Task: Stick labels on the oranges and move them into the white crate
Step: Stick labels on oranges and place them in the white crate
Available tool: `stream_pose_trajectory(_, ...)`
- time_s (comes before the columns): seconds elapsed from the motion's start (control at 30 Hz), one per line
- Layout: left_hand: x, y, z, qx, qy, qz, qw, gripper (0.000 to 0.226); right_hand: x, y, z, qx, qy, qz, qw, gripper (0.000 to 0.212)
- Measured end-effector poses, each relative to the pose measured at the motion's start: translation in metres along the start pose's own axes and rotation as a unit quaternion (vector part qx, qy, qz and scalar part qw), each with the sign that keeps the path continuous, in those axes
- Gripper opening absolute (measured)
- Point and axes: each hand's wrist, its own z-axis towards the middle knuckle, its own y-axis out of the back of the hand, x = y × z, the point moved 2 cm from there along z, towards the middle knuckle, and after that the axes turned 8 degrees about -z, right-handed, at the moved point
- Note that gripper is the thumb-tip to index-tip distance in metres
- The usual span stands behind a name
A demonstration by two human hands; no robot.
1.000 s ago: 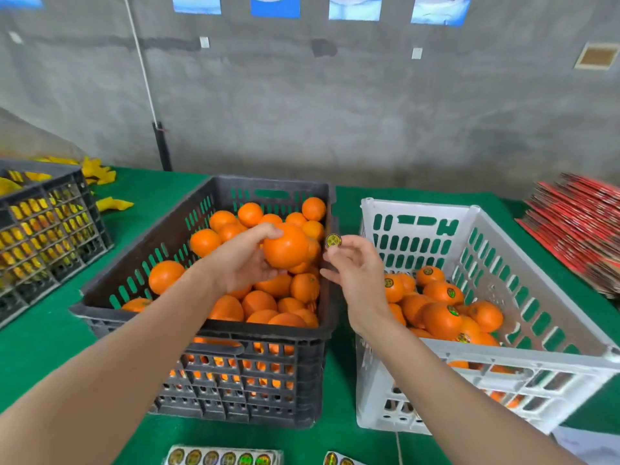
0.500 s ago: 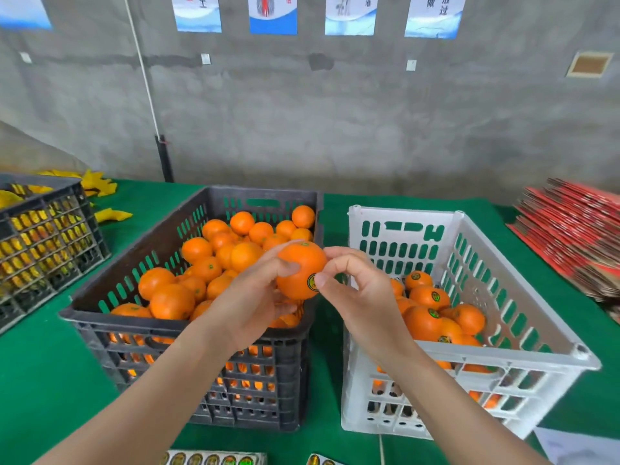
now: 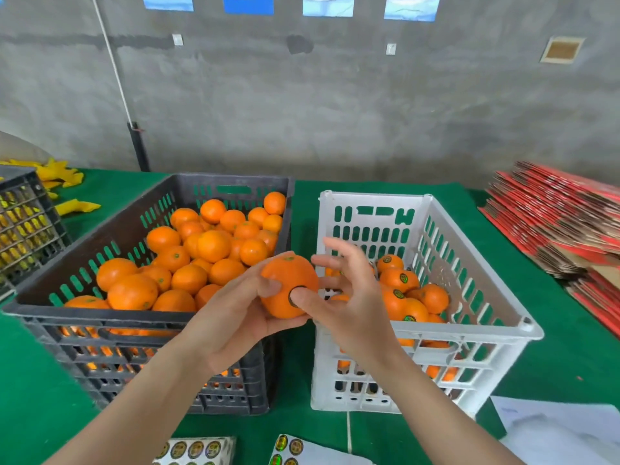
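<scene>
My left hand (image 3: 236, 318) grips one orange (image 3: 287, 280) in the gap between the two crates, above their near rims. My right hand (image 3: 349, 297) presses its thumb on a round label (image 3: 292, 294) on that orange, with its other fingers spread and straight. The dark grey crate (image 3: 100, 317) on the left holds many unlabelled oranges (image 3: 208, 246). The white crate (image 3: 469, 263) on the right holds several labelled oranges (image 3: 399, 280).
Sheets of round labels (image 3: 194, 449) lie at the near table edge, with another sheet (image 3: 288, 446) beside them. A second dark crate (image 3: 27, 223) stands far left. Flat red cartons (image 3: 563, 216) are stacked at the right. White paper (image 3: 553, 427) lies near right.
My left hand lifted the orange out of the grey crate toward me. My right hand brought the label to it and now presses it on with the thumb.
</scene>
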Motion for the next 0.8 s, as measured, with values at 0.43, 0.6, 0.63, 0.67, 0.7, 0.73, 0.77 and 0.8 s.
stream_pose_trajectory(0.43, 0.022, -0.025, 0.041, -0.082, 0.03, 0.06, 0.994, 0.046, -0.102, 0.081, 0.138, 0.055, -0.157, -0.436, 0.884, 0.065)
stream_pose_trajectory(0.6, 0.031, -0.026, 0.05, -0.107, 0.03, 0.083, 0.99, 0.04, -0.172, 0.092, 0.154, 0.179, -0.206, -0.548, 0.791, 0.08)
stream_pose_trajectory(0.63, 0.031, -0.026, 0.051, -0.109, 0.029, 0.089, 0.99, 0.038, -0.178, 0.092, 0.153, 0.2, -0.206, -0.559, 0.778, 0.085)
stream_pose_trajectory(0.67, 0.031, -0.025, 0.05, -0.113, 0.028, 0.095, 0.989, 0.036, -0.182, 0.092, 0.152, 0.216, -0.211, -0.564, 0.768, 0.088)
stream_pose_trajectory(0.7, 0.032, -0.024, 0.049, -0.117, 0.023, 0.1, 0.988, 0.034, -0.184, 0.092, 0.151, 0.224, -0.216, -0.569, 0.761, 0.089)
stream_pose_trajectory(0.73, 0.032, -0.023, 0.048, -0.119, 0.015, 0.105, 0.987, 0.032, -0.183, 0.092, 0.15, 0.225, -0.222, -0.574, 0.756, 0.09)
stream_pose_trajectory(0.77, 0.034, -0.022, 0.045, -0.121, 0.005, 0.113, 0.986, 0.031, -0.177, 0.091, 0.148, 0.218, -0.223, -0.574, 0.757, 0.09)
stream_pose_trajectory(0.8, 0.035, -0.022, 0.041, -0.123, -0.006, 0.126, 0.984, 0.029, -0.163, 0.09, 0.145, 0.193, -0.212, -0.568, 0.772, 0.088)
